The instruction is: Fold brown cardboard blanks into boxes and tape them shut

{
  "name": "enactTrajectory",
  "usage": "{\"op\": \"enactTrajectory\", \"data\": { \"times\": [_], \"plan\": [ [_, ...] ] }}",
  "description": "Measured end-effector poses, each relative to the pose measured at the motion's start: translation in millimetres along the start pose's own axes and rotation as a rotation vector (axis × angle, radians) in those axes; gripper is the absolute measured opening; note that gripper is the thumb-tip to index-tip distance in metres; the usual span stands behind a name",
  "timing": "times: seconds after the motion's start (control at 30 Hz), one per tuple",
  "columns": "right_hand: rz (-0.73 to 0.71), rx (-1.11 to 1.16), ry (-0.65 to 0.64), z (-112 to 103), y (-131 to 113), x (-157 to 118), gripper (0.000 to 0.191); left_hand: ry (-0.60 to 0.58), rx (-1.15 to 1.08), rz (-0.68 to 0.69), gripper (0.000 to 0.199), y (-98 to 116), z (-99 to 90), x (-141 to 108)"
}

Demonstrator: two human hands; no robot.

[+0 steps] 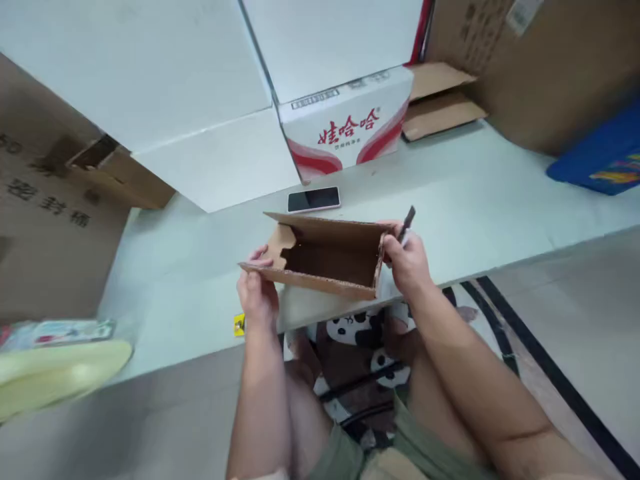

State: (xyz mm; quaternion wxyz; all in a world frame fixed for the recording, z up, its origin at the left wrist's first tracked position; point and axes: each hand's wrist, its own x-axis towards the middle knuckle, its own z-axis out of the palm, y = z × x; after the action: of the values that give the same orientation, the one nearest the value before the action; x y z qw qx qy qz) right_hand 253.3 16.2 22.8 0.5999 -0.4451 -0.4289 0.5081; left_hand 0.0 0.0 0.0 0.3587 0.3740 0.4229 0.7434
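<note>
A small open cardboard box (325, 285) is held between my hands above the near part of the table, its dark inside facing up. My left hand (257, 287) grips the left end, with its fingers around the flap there. My right hand (407, 257) pinches the right edge of the box. A dark, slim tool (407, 221) sticks up out of my right hand; its lower part is hidden by the fingers. Behind the box lies a phone (314, 199) with a dark screen.
White cartons (230, 160) and a red-and-white carton (350, 133) stand behind the phone on the pale table (480, 200). A large brown box (50, 220) and a yellow-green dish (65, 370) are left, a blue bag (595, 160) right. A yellow item (239, 325) sits at the front edge.
</note>
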Motion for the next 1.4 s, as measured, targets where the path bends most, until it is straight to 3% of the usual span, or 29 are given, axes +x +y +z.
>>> {"op": "enactTrajectory", "data": {
  "times": [0.2, 0.37, 0.57, 0.73, 0.83, 0.93, 1.03, 1.2, 1.4],
  "plan": [
    [0.042, -0.005, -0.214, -19, -7, -10, 0.065, -0.015, 0.037, 0.051, 0.036, 12, -4.2, -20],
    [0.063, 0.032, -0.098, -13, -3, -8, 0.065, -0.031, 0.05, 0.053, 0.042, 9, -9.0, -21],
    [-0.198, -0.115, 0.067, -1, -3, -11, 0.053, -0.008, 0.084, 0.046, 0.047, -2, -10.0, -21],
    [-0.232, -0.077, -0.011, -4, 2, -7, 0.056, -0.005, 0.053, 0.068, 0.049, -7, -12.0, -18],
    [-0.213, -0.058, -0.084, -8, 4, -4, 0.061, -0.059, -0.012, -0.043, 0.056, -4, -15.8, -17],
    [-0.234, -0.087, -0.069, -11, 3, -2, 0.06, -0.132, -0.055, -0.154, 0.058, -1, -20.2, -16],
    [-0.292, -0.125, -0.047, -13, 4, 0, 0.056, -0.23, -0.105, -0.095, 0.045, -3, -24.2, -14],
    [-0.345, -0.118, -0.044, -15, 8, 3, 0.051, -0.302, -0.141, -0.033, 0.058, -8, -28.5, -10],
    [-0.363, -0.179, 0.031, -11, 8, 1, 0.051, -0.321, -0.137, -0.053, 0.063, -5, -30.3, -13]
  ]
}}
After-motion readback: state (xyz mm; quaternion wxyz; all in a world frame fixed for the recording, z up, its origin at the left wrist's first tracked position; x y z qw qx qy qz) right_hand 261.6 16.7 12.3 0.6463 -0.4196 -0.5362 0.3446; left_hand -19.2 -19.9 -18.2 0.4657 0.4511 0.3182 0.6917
